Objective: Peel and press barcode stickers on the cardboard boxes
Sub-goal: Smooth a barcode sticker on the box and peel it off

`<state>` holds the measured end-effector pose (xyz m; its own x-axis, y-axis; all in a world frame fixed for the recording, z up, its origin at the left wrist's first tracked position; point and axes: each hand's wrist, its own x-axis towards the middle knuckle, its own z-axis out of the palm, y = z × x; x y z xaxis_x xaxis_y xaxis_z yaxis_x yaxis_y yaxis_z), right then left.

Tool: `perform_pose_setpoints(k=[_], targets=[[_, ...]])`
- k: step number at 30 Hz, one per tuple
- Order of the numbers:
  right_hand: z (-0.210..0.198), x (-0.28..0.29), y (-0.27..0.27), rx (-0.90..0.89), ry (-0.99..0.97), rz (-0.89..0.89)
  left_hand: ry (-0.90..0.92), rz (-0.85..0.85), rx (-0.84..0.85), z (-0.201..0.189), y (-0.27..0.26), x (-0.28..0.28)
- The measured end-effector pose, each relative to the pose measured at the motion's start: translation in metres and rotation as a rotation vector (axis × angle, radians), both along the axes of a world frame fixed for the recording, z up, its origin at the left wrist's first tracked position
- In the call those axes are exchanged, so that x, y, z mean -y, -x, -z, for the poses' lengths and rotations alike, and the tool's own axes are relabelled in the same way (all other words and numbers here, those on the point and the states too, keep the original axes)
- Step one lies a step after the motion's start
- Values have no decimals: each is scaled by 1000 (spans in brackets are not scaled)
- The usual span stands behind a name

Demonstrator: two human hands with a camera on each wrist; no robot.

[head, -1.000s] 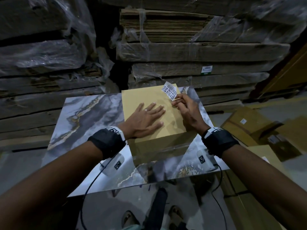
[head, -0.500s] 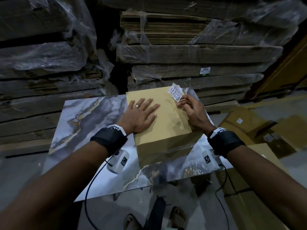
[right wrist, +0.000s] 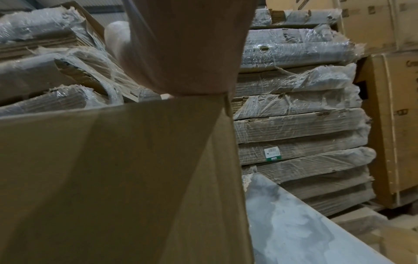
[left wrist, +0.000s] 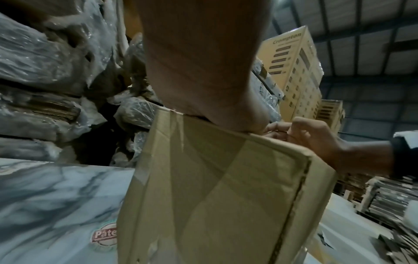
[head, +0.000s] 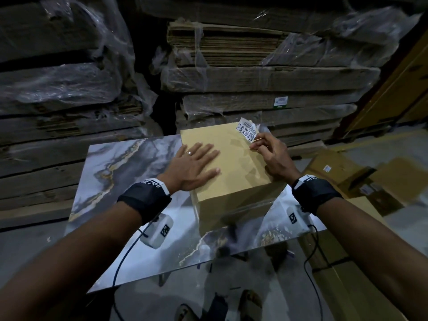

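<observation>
Pinching the barcode sticker (head: 247, 130) in my right hand (head: 272, 156), I hold it just above the cardboard box (head: 234, 167) far corner; my left hand (head: 193, 167) lies flat beside it on the box top.

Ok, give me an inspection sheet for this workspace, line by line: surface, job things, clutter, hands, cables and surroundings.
Surface: marble-patterned table, glossy, with a round logo sticker on it.
Job's things: cardboard box standing on the table; barcode sticker held over the box's far right corner, not yet pressed down.
Clutter: nothing seen on the table.
Hands: left hand flat on the box top, fingers straight; right hand pinches the barcode sticker.
Cables: dark cable hanging from the left wrist unit, another from the right.
Surroundings: plastic-wrapped stacks of flat cardboard behind the table; more boxes on the floor to the right.
</observation>
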<state>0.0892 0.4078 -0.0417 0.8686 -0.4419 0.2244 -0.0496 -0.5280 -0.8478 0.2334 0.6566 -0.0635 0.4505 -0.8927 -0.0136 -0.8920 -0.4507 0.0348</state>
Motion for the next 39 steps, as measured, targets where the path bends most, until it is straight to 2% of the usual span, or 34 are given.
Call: perform_pose_setpoints(k=[5, 11, 15, 18, 21, 26, 32, 39], targets=[[1, 1, 1, -12, 25, 15, 111, -336, -21, 6, 14, 5], [-3, -10, 1, -23, 46, 25, 218, -525, -177, 1, 26, -1], [8, -17, 3, -81, 329, 82, 225, -566, -236, -3, 32, 2], [19, -21, 3, -223, 507, 186, 243, -579, -258, 0, 35, 7], [21, -25, 1, -348, 474, 218, 285, -634, -303, 0, 44, 14], [23, -23, -4, -369, 515, 156, 401, -729, -338, 0, 66, 23], [21, -40, 5, -309, 546, 153, 575, -783, -401, 6, 87, 13], [14, -81, 12, -221, 558, 69, 703, -870, -383, 4, 113, -36]])
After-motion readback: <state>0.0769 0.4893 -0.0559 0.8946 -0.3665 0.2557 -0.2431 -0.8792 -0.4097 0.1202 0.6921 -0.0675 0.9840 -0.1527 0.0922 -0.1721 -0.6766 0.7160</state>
